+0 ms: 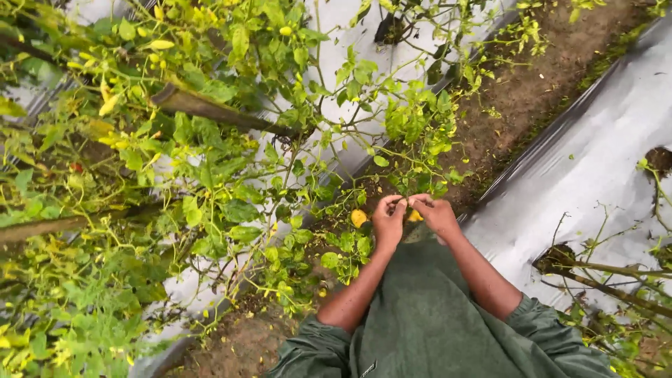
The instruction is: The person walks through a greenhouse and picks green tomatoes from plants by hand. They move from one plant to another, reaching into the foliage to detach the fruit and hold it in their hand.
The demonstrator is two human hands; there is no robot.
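Both hands meet just above the person's green garment [420,315], at the edge of the leafy plants [210,182]. The left hand [388,220] and right hand [435,213] are drawn together, fingertips touching, curled around something small (what they pinch cannot be told). A yellow fruit [358,218] hangs just beside the left hand among the leaves. A soil furrow [518,98] runs between sheets of silver plastic mulch [602,154]. A wooden stake [217,110] slants through the foliage.
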